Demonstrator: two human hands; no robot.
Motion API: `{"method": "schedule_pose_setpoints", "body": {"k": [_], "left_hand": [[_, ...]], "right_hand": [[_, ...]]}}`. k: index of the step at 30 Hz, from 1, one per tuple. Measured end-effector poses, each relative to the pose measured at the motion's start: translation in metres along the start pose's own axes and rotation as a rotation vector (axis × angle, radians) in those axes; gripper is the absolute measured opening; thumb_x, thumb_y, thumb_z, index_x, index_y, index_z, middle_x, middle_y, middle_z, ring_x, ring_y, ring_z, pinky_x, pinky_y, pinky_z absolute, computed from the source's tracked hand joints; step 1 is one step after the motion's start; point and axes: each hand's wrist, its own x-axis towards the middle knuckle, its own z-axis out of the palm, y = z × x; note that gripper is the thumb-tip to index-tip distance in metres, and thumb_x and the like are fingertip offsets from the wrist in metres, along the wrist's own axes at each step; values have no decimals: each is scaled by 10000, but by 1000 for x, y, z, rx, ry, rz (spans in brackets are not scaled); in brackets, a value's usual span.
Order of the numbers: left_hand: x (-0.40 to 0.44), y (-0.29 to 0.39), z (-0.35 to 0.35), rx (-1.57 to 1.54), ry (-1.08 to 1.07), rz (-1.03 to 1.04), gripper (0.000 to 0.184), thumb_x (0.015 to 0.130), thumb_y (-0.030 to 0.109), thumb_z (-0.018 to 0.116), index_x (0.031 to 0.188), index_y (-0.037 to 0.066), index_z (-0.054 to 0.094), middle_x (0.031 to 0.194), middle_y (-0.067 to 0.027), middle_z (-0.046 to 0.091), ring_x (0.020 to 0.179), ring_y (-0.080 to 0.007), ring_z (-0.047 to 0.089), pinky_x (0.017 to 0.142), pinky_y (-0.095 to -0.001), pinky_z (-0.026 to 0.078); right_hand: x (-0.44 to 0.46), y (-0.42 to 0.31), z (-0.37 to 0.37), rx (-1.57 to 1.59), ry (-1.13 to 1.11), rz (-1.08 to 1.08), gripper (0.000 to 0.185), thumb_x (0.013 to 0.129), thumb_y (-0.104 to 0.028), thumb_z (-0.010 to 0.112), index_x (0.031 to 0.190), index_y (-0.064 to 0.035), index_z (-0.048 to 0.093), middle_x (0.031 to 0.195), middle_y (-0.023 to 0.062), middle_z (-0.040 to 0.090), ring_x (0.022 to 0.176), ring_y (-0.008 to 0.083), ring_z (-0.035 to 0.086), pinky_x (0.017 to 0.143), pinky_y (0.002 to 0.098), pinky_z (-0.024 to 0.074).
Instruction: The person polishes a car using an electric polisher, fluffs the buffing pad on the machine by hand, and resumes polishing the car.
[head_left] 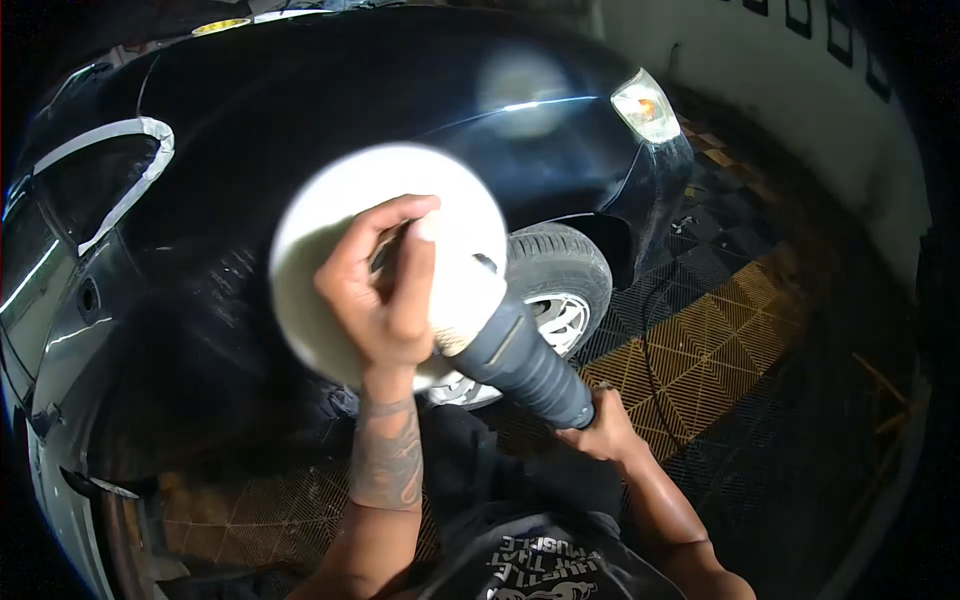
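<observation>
A car polisher (535, 365) with a dark ribbed body is held in front of the car's dark front fender (540, 150). Its large round white pad (330, 200) looks bright and overexposed. My left hand (380, 290) is closed around the polisher's head, fingers curled over the front part; what lies under the palm is hidden. Around the rear end of the body, my right hand (605, 430) is wrapped, low and to the right. Behind the tool is the front wheel (560, 290), partly covered by it. I cannot tell whether the pad touches the paint.
White masking tape (155, 150) edges the side window at left. The headlight (648, 108) is at upper right. Black and yellow grid floor tiles (705, 350) lie beside the car, with a dark cable (650, 370) across them. A pale wall (780, 110) stands at right.
</observation>
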Motion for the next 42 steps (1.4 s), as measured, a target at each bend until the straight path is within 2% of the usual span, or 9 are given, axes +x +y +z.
{"method": "schedule_pose_setpoints", "body": {"k": [5,6,14,16,18,24,27,30,42], "left_hand": [[3,-12,72,-108,-78,-79,172,876,64,598,951,-63,686,896,-110,719,849,-155,662,799,-277,510],[4,-16,89,-132,-74,-81,164,868,70,609,932,-58,689,876,-106,719,827,-147,662,781,-276,513],[18,-36,179,5,-162,-130,118,807,145,676,820,36,718,723,-121,706,670,-222,703,654,-305,534],[20,-33,173,17,-136,-123,109,805,136,679,806,32,713,730,-132,704,674,-221,702,649,-314,533],[18,-33,161,-53,-90,-86,105,779,156,701,786,52,702,730,-163,699,669,-305,705,630,-369,554],[18,-17,99,-57,-85,-17,80,803,90,686,851,30,708,756,-129,714,706,-233,722,668,-319,561],[18,-4,68,17,-73,2,97,816,78,674,876,10,709,764,-126,719,716,-208,721,684,-308,559],[15,-3,40,13,-74,45,128,827,57,665,915,-32,690,807,-126,722,746,-183,711,716,-298,553],[-2,1,-7,-66,18,16,197,862,57,593,983,-74,675,918,-120,717,851,-150,668,813,-276,519]], "right_hand": [[-11,35,-31,157,131,61,458,646,-204,812,991,70,685,853,144,714,753,210,681,729,337,543],[-13,25,-43,176,100,230,432,657,-202,814,972,65,687,861,140,708,756,192,670,718,338,538],[-18,78,-62,391,279,287,234,709,-102,746,859,21,615,676,64,623,560,158,598,538,307,483],[-18,71,-62,393,193,249,223,710,-106,749,845,19,623,686,59,632,561,152,594,540,301,480],[-18,74,-48,523,232,204,224,708,-109,751,853,17,637,698,56,644,563,143,589,538,293,475],[-15,34,-18,275,123,303,411,680,-201,803,985,43,674,874,101,699,759,177,653,733,325,530],[-11,33,9,264,180,75,425,678,-204,798,1000,44,674,886,111,700,764,171,655,736,320,532],[-10,15,17,236,70,161,409,675,-207,796,968,56,684,849,114,703,760,188,663,748,331,538],[2,-2,11,78,44,-62,406,642,-195,793,942,56,684,833,201,713,767,261,719,727,359,555]]}}
